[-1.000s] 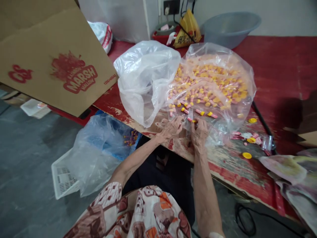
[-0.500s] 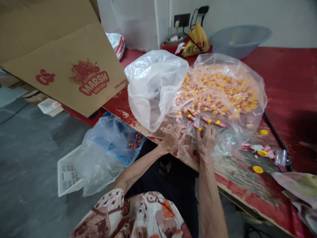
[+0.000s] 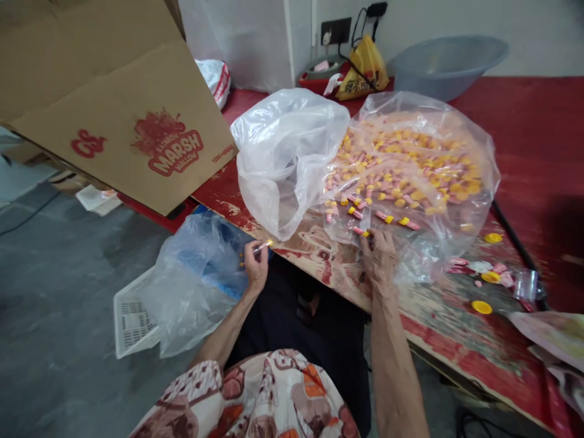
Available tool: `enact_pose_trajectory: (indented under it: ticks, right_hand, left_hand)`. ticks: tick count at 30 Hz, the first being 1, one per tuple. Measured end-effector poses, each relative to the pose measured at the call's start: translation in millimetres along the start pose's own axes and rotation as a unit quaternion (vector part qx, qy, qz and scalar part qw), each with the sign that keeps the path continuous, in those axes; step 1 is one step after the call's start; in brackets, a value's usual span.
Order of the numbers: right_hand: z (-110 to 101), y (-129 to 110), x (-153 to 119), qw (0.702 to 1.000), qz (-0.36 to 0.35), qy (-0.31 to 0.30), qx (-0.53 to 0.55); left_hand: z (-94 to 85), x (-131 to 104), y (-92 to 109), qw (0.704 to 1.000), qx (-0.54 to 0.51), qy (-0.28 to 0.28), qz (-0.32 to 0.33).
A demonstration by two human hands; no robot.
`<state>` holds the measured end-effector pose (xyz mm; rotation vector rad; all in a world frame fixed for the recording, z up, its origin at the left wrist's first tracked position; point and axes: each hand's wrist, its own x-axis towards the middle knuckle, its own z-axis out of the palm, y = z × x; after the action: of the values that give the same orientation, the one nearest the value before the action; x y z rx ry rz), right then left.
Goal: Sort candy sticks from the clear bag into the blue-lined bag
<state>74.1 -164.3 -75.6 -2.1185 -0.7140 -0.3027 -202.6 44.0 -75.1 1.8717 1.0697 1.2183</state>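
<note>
My left hand point(image 3: 256, 265) is off the table's front edge, pinching a small clear tube with a yellow cap point(image 3: 264, 246). It is beside a blue-lined bin point(image 3: 219, 228) draped with a clear plastic bag point(image 3: 187, 286), with yellow-capped pieces inside. On the worn table edge, my right hand point(image 3: 379, 258) has its fingers curled at the mouth of a big clear bag point(image 3: 483, 164). Its fingertips are by a pink tube with a yellow cap point(image 3: 360, 231); what they grip is hidden. Many such pink tubes point(image 3: 410, 164) fill the big bag, and several lie loose at its mouth.
A cardboard box point(image 3: 177, 91) leans at the left beside an opened milky plastic bag point(image 3: 292, 121). Loose yellow caps point(image 3: 482, 307), pink bits and a clear cup point(image 3: 524, 285) lie at the right. A large basin point(image 3: 449, 64) stands behind; a white basket point(image 3: 132, 316) is below.
My left hand has moved left and off the table, from beside the right hand to the bin, with a capped tube in its fingers. My right hand has stayed nearly in place.
</note>
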Motion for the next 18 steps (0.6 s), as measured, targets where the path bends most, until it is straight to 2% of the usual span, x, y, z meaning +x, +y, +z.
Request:
enact_pose_trajectory:
  ticks: [2,4,6,8,9,11,14,16,18]
  right_hand:
    - [-1,-2,0,1.0,0.003,0.02,0.003]
    - [-1,-3,0,1.0,0.003,0.03,0.002]
    - [-1,-4,-1,1.0,-0.001,0.022,-0.006]
    - [-1,-3,-1,1.0,-0.002,0.005,-0.009]
    - [-1,-3,-1,1.0,-0.002,0.0,-0.007]
    - [0,-1,-1,1.0,-0.002,-0.001,0.005]
    - [-1,2,0,1.0,-0.006,-0.003,0.012]
    - [-1,4,1,1.0,-0.008,-0.004,0.007]
    - [-2,5,1,1.0,-0.008,-0.004,0.003]
  left_hand:
    - [-24.2,2,-20,0.999,0.029,0.015,-0.041]
    - [-41.8,5,-34,0.996,0.078,0.013,-0.04]
    - [-50.1,10,-39,0.992,0.12,0.022,-0.02]
    - [-45.9,18,-31,0.989,0.137,0.047,0.017]
    - [-38.1,25,-23,0.988,0.136,0.054,0.044]
    - [-11.1,44,-2,0.985,0.124,0.042,0.115]
    - [50.3,91,31,0.971,0.096,-0.038,0.217]
    - [93.8,128,45,0.962,0.087,-0.095,0.242]
    - [130.1,161,51,0.957,0.114,-0.144,0.223]
